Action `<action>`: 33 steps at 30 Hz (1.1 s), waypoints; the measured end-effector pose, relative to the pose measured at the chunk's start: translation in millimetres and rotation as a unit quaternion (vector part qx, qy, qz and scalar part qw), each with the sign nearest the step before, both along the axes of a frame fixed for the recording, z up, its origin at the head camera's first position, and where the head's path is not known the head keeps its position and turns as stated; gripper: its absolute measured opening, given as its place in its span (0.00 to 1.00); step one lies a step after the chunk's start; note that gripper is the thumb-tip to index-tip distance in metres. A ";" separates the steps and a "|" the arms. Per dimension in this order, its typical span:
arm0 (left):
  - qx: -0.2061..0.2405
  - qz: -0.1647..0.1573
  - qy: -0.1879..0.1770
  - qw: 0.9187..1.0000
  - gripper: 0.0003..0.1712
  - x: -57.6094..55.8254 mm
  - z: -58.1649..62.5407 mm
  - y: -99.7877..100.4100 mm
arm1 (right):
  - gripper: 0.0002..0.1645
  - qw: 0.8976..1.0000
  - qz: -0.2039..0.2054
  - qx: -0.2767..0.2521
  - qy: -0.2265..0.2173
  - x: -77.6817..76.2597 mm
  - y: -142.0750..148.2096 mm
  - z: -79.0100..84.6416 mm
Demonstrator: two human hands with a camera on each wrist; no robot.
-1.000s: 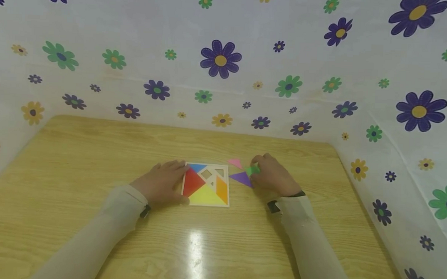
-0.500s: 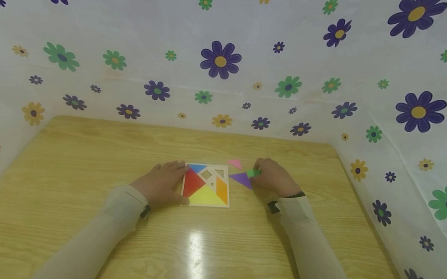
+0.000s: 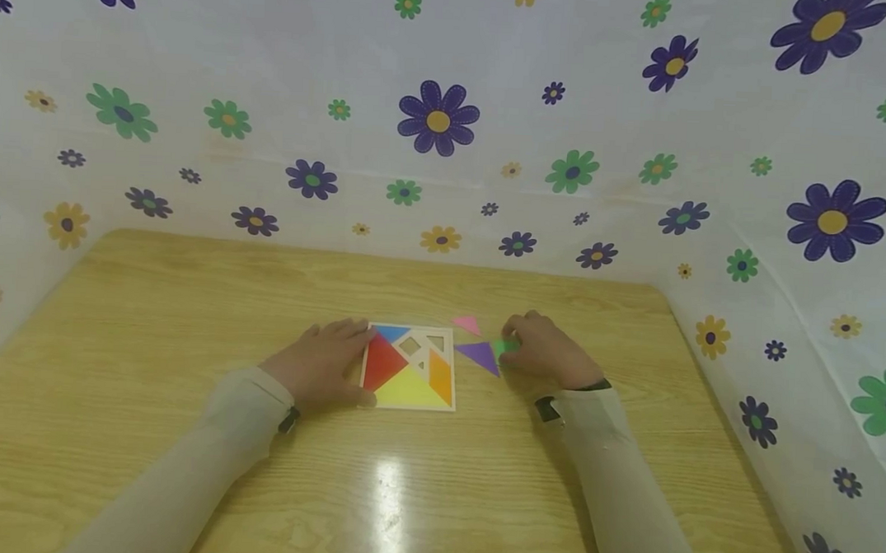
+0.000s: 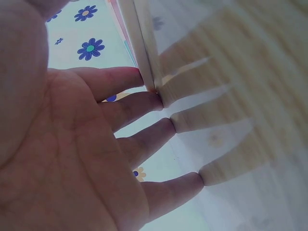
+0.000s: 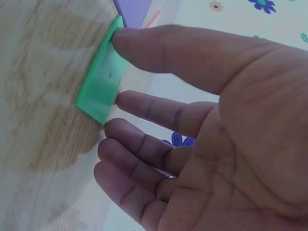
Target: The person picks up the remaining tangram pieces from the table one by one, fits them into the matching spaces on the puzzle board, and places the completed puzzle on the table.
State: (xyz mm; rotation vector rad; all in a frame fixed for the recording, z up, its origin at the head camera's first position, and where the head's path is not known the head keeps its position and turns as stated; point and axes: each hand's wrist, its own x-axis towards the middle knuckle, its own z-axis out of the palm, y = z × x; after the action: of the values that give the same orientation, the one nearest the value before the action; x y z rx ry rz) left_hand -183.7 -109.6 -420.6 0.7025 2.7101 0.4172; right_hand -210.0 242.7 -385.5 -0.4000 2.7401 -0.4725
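Note:
A tangram board (image 3: 408,406) lies on the table with red, yellow, blue and orange pieces set in it and several bare cutouts at its upper right. My left hand (image 3: 322,362) rests at the board's left side, fingers extended; in the left wrist view the index fingertip touches the board's edge (image 4: 137,43). Thumb and index finger of my right hand (image 3: 547,351) pinch a green tangram piece (image 5: 103,77) by opposite edges, on or just above the table. Beside it lies a purple triangle (image 3: 482,356). A pink triangle (image 3: 467,324) lies farther back.
The wooden table (image 3: 315,485) reaches back to a flower-printed sheet (image 3: 360,141), which also rises along the left and right sides. Glare shines on the tabletop in front of the board.
My right hand has shifted slightly right with the green piece, which now shows less tilt. The purple triangle has turned a little. My left hand and the board stay put.

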 end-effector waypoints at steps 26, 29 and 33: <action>0.001 -0.004 0.003 1.000 0.59 -1.2 -1.9 -0.1 | 0.23 0.997 -0.032 0.024 -0.066 0.2 0.5 2.4; 0.002 -0.004 0.002 1.000 0.59 -0.5 -1.3 -0.2 | 0.21 0.996 -0.052 0.019 -0.074 1.3 0.4 2.9; 0.003 -0.003 0.000 1.000 0.59 -1.1 -2.9 -0.6 | 0.18 0.994 -0.074 -0.003 -0.077 3.1 0.5 4.5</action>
State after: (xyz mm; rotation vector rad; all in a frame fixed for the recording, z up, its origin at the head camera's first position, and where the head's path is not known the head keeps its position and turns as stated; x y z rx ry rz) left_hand -184.8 -110.2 -423.5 0.7123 2.7078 0.4228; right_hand -206.9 243.3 -381.0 -0.1557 2.6294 -0.5262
